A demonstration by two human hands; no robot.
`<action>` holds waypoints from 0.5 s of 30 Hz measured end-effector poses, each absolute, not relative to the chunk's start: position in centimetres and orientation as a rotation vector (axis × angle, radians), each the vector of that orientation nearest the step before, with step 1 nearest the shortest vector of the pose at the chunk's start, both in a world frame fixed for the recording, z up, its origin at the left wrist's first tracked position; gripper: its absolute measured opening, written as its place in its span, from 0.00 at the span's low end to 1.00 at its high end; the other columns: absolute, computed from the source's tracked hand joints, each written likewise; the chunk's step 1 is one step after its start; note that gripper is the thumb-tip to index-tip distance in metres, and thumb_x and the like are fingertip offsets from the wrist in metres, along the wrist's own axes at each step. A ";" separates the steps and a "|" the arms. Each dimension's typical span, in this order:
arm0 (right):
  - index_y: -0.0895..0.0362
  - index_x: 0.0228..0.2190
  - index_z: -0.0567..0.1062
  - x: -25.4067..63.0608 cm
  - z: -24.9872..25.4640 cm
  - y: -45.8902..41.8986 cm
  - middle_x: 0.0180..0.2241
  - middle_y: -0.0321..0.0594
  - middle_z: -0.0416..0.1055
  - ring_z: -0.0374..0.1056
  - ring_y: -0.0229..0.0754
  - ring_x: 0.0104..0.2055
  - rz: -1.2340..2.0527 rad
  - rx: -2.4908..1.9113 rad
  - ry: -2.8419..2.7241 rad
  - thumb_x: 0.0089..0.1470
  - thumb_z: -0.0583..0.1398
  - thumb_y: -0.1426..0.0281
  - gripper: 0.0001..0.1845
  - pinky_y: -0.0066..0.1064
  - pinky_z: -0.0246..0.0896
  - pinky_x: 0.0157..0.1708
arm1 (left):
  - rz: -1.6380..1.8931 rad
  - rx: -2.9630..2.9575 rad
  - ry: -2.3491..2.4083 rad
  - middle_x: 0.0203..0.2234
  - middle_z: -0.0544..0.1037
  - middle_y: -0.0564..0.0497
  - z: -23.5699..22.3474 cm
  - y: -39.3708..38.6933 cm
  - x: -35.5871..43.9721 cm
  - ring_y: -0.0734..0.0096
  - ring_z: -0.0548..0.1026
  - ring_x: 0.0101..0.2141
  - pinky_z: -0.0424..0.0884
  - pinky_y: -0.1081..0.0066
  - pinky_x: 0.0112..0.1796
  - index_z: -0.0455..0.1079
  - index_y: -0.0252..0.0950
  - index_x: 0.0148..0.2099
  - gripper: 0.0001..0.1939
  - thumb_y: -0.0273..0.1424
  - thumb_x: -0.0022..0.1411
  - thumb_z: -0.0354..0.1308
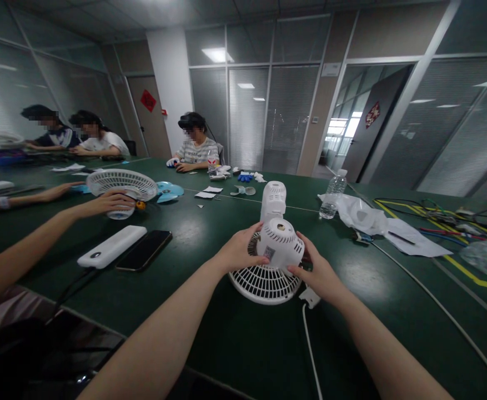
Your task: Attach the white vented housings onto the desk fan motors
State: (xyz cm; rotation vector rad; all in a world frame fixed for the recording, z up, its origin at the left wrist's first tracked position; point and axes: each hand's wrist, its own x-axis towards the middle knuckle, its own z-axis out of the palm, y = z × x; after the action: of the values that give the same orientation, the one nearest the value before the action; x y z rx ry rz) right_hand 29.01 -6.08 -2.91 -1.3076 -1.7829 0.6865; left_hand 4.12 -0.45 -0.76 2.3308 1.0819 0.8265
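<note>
A white electric fan lies grille-down on the green table in front of me. Its rounded motor cover [277, 244], with vent slots and a small hole on top, faces up. The round fan grille [264, 286] spreads beneath it, and the white stand [274, 199] points away from me. My left hand [243, 248] grips the left side of the cover, thumb toward its label. On the right side, my right hand [318, 272] holds the same cover, its thumb at the lower edge and the other fingers partly hidden. A white clip-like part [310, 297] with a cable sits below my right hand.
On the left are a white power bank [112, 247], a black phone [144, 250] and a co-worker's hand on another fan grille [122, 183]. A water bottle [334, 194], plastic bag [360, 214] and paper [418, 239] lie right; a cable [430, 311] crosses the table. Several people sit beyond.
</note>
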 end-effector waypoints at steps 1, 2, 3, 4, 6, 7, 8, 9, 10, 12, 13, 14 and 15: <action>0.49 0.62 0.50 29.0 -3.1 -6.0 0.54 0.44 0.66 0.66 0.50 0.54 0.684 -1.303 -1.781 0.48 0.64 0.66 0.44 0.47 0.62 0.53 | 0.784 2.310 1.059 0.58 0.65 0.44 -0.7 -0.5 4.1 0.50 0.66 0.55 0.64 0.50 0.52 0.47 0.44 0.66 0.50 0.43 0.45 0.67; 0.49 0.61 0.50 29.0 -3.3 -6.0 0.55 0.45 0.66 0.65 0.50 0.54 0.676 -1.297 -1.778 0.49 0.64 0.66 0.43 0.47 0.61 0.53 | 0.749 2.287 1.047 0.56 0.66 0.45 -0.6 -0.6 4.1 0.50 0.67 0.54 0.65 0.50 0.51 0.48 0.45 0.65 0.48 0.43 0.46 0.67; 0.49 0.61 0.51 29.0 -3.4 -6.0 0.55 0.45 0.65 0.64 0.49 0.55 0.667 -1.289 -1.773 0.49 0.63 0.66 0.42 0.46 0.61 0.53 | 0.727 2.266 1.046 0.55 0.68 0.45 -0.5 -0.6 4.1 0.50 0.69 0.53 0.66 0.50 0.50 0.50 0.45 0.65 0.46 0.42 0.46 0.66; 0.49 0.60 0.51 29.0 -3.6 -5.9 0.55 0.44 0.64 0.64 0.49 0.56 0.663 -1.279 -1.773 0.50 0.63 0.65 0.40 0.46 0.61 0.53 | 0.717 2.248 1.051 0.55 0.69 0.45 -0.4 -0.7 4.1 0.50 0.69 0.52 0.66 0.50 0.49 0.53 0.45 0.64 0.44 0.42 0.46 0.66; 0.48 0.60 0.51 29.0 -3.8 -5.9 0.57 0.43 0.62 0.62 0.48 0.57 0.674 -1.255 -1.779 0.51 0.62 0.65 0.38 0.45 0.62 0.53 | 0.717 2.219 1.055 0.54 0.69 0.45 -0.3 -0.8 4.1 0.50 0.69 0.52 0.67 0.50 0.49 0.55 0.44 0.62 0.42 0.41 0.47 0.66; 0.48 0.60 0.51 28.9 -3.8 -5.9 0.57 0.43 0.62 0.61 0.48 0.58 0.685 -1.246 -1.782 0.51 0.61 0.64 0.38 0.44 0.62 0.53 | 0.719 2.207 1.049 0.54 0.69 0.45 -0.3 -0.7 4.1 0.50 0.69 0.52 0.67 0.50 0.49 0.55 0.44 0.62 0.42 0.41 0.47 0.66; 0.48 0.60 0.50 28.9 -3.8 -5.9 0.58 0.44 0.61 0.61 0.48 0.58 0.694 -1.241 -1.782 0.51 0.61 0.64 0.39 0.44 0.62 0.52 | 0.724 2.198 1.039 0.54 0.69 0.45 -0.3 -0.7 4.1 0.50 0.69 0.52 0.67 0.50 0.49 0.55 0.44 0.62 0.41 0.41 0.47 0.66; 0.48 0.60 0.50 28.8 -3.8 -5.9 0.58 0.44 0.61 0.60 0.48 0.58 0.701 -1.241 -1.781 0.51 0.61 0.64 0.39 0.43 0.62 0.52 | 0.731 2.192 1.027 0.54 0.69 0.45 -0.3 -0.7 4.1 0.50 0.69 0.52 0.67 0.50 0.49 0.55 0.44 0.62 0.41 0.40 0.47 0.66; 0.48 0.60 0.50 28.7 -3.8 -5.9 0.58 0.44 0.61 0.60 0.48 0.58 0.703 -1.246 -1.777 0.51 0.61 0.65 0.39 0.44 0.62 0.52 | 0.738 2.189 1.019 0.54 0.69 0.45 -0.3 -0.7 4.2 0.50 0.69 0.52 0.67 0.50 0.49 0.55 0.44 0.62 0.41 0.40 0.48 0.65; 0.47 0.60 0.49 28.6 -3.7 -5.9 0.57 0.44 0.61 0.60 0.48 0.58 0.700 -1.265 -1.764 0.51 0.61 0.65 0.39 0.44 0.62 0.52 | 0.750 2.186 1.020 0.54 0.69 0.45 -0.4 -0.6 4.2 0.51 0.69 0.52 0.67 0.51 0.49 0.55 0.44 0.62 0.40 0.39 0.48 0.65; 0.47 0.60 0.49 28.5 -3.7 -5.9 0.57 0.44 0.61 0.61 0.49 0.58 0.701 -1.274 -1.753 0.51 0.61 0.66 0.39 0.45 0.62 0.52 | 0.754 2.186 1.023 0.54 0.69 0.46 -0.5 -0.6 4.2 0.51 0.69 0.52 0.67 0.51 0.49 0.55 0.44 0.62 0.40 0.39 0.48 0.65; 0.47 0.60 0.49 28.4 -3.6 -6.0 0.57 0.44 0.61 0.61 0.49 0.57 0.705 -1.278 -1.740 0.51 0.61 0.66 0.39 0.45 0.62 0.52 | 0.755 2.186 1.022 0.54 0.69 0.46 -0.5 -0.6 4.3 0.51 0.70 0.51 0.67 0.51 0.49 0.55 0.44 0.62 0.40 0.39 0.48 0.65; 0.47 0.59 0.49 28.3 -3.5 -6.0 0.57 0.44 0.62 0.61 0.49 0.57 0.714 -1.278 -1.727 0.51 0.61 0.66 0.39 0.45 0.61 0.52 | 0.755 2.185 1.016 0.54 0.69 0.46 -0.5 -0.6 4.3 0.52 0.70 0.51 0.68 0.52 0.49 0.55 0.43 0.61 0.39 0.39 0.48 0.65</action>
State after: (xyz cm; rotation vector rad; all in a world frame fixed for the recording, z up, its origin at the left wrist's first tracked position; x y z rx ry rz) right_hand 28.31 -5.99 -3.52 -1.2785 -1.7270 0.7137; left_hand 4.29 -0.55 -0.49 2.1848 1.0159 0.7549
